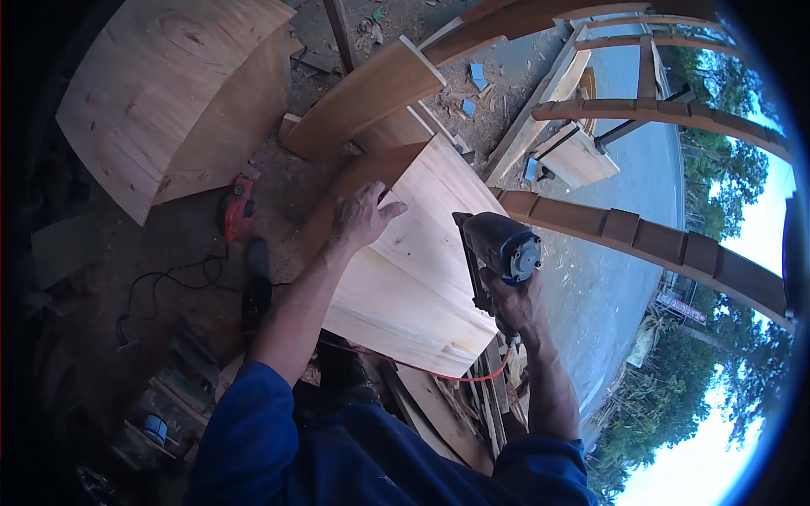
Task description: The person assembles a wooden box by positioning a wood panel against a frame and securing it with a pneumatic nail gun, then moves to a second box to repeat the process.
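Pneumatic nailer [498, 240]: found over the right-hand edge of a pale wooden panel [422, 261], its round end cap turned toward my head view. The nose is hidden beneath the body, so I cannot establish whether it touches the wood. The panel lies between the two hands, and a shadowed brown side board [371, 169] meets it at the far left.

Handling, in my judgement: the nose should be seated square to the face, in from the edge so the wood does not split, with firm downward pressure and the trigger untouched until it is seated. An orange-red hose [488, 377] curves from the nailer's handle past the panel's near corner; I would want it slack there and free of the offcuts [426, 409] below.

Right hand [521, 304]: closed around the nailer's grip and apparently carrying its weight. Trigger-finger position cannot be made out.

Left hand [367, 215]: partly open, thumb spread from the fingers, resting at the panel's left edge. How hard it presses, I cannot tell. Its place, well apart from the nailer, I judge acceptable.
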Tool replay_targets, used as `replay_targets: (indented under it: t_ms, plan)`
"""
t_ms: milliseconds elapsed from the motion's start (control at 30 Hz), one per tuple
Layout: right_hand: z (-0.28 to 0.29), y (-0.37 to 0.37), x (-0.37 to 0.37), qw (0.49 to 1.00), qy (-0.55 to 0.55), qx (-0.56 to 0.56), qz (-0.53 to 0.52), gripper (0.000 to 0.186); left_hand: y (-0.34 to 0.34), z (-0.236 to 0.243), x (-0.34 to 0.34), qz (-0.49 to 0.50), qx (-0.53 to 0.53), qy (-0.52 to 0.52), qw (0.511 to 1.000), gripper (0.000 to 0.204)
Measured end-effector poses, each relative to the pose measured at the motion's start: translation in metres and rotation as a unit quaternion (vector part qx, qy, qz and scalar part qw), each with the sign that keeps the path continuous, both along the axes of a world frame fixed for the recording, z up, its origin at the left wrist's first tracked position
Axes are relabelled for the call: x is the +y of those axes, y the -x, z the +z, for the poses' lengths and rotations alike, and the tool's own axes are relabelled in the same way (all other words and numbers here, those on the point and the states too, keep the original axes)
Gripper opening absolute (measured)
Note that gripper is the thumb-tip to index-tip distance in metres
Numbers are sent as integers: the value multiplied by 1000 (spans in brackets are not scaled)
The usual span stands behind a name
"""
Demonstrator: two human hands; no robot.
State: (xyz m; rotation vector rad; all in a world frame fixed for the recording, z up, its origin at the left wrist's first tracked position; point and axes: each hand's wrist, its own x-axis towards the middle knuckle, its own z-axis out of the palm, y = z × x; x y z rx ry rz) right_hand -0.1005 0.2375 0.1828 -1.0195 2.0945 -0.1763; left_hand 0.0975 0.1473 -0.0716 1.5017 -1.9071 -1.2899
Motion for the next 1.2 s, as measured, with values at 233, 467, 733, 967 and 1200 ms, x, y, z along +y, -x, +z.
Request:
replay_targets:
  t_ms: [233,467,733,967,1200]
  plan:
    - [-45,-29,-56,998,8,50,-42,18,6,2,4,24,27,12,999,52]
    - [-48,-54,-74,988,24,68,-139,13,-10,7,-7,33,55,-3,998,38]
    - [-53,-45,-86,993,-5,72,-96,14,-8,8,-9,26,106,25,994,39]
    - [-57,-35,-101,990,-16,23,-138,18,-3,10,-10,1,92,27,995,38]
    - [-64,-20,-84,987,69,77,123,16,2,5,-8,6,112,32,993,42]
